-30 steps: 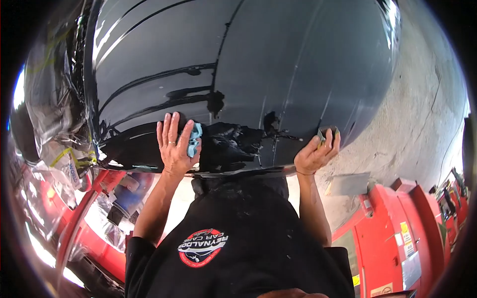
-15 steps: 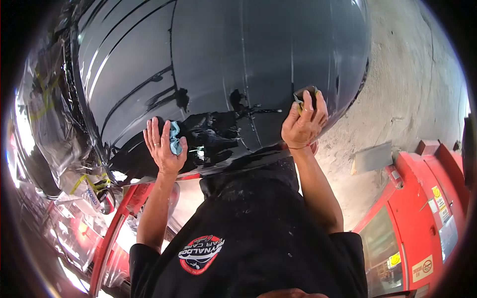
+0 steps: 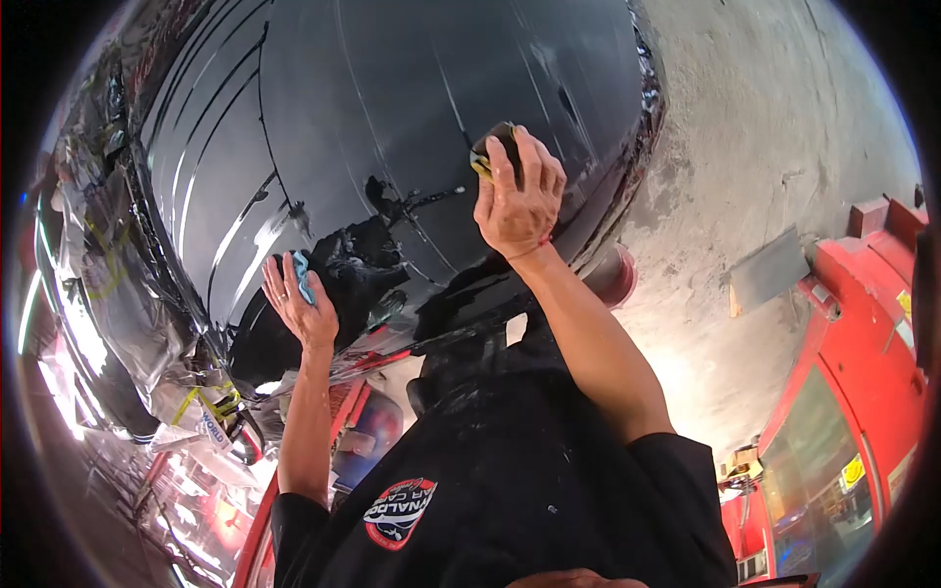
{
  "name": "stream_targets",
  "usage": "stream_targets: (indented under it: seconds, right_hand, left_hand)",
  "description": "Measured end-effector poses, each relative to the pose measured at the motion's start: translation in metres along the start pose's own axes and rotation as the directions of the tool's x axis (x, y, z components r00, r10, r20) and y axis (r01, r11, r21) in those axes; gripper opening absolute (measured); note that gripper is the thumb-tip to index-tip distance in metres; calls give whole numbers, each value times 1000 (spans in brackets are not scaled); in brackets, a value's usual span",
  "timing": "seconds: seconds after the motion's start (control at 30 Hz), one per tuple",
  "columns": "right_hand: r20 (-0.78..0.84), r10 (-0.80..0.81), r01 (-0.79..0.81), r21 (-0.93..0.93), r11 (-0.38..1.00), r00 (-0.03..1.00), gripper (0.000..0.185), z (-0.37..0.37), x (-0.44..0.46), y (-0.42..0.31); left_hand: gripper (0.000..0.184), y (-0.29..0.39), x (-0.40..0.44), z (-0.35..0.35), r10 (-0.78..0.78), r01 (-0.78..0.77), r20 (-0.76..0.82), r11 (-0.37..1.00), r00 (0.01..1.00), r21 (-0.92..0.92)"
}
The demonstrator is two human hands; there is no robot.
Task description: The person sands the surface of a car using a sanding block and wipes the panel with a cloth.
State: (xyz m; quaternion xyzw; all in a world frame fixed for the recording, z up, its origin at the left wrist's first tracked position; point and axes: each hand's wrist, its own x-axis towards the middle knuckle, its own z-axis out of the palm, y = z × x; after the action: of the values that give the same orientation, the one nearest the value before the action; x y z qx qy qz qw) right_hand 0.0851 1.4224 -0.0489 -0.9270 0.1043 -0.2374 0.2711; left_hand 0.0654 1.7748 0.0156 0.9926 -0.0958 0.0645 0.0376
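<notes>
Head view: compared with a moment earlier, the glossy dark curved panel (image 3: 392,88) and both hands sit farther left in the frame, the panel turned slightly counterclockwise. The right hand (image 3: 521,206) reaches forward, back of the hand up and forearm angled inward, its bent fingers gripping a dark pad with yellow edging (image 3: 501,143) against the panel. The left hand (image 3: 304,312) lies palm down, fingers extended, a crumpled blue cloth (image 3: 304,278) tucked beside its thumb on the wet-looking black area (image 3: 265,338).
</notes>
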Motion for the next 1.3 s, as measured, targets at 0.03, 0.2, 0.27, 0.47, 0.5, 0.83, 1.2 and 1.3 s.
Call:
stream_targets:
  seconds: [0.03,0.2,0.27,0.47,0.5,0.83,1.2,1.3]
  right_hand:
    - [-16,-8,8,6,1000,1000,43,0,0,0]
    - [-53,3,-1,44,999,999,45,1,-4,1]
    - [-60,25,-22,55,998,998,44,-3,-6,1]
    - [-52,54,-48,96,994,997,44,-1,-5,1]
    - [-61,62,-55,120,991,996,46,-4,-4,0]
    - [112,620,-630,133,765,776,37,-92,-209,127]
    - [42,672,-671,131,730,740,38,-153,-209,123]
    - [95,223,-237,171,956,970,47,-113,-138,61]
  left_hand:
    - [50,1,0,1,-23,23,-14,1000,1000,-2]
    - [50,2,1,4,-14,14,-63,1000,998,6]
    - [50,1,-1,4,8,-8,-83,1000,997,1]
    - [47,1,-3,7,-53,50,-65,998,996,-46]
    - [45,15,-2,4,-103,101,-38,993,994,-55]
    - [27,112,10,20,-292,207,-204,912,934,-354]
    - [21,221,17,22,-35,-26,-65,661,997,-750]
    - [35,275,29,11,204,-228,-135,553,970,-802]
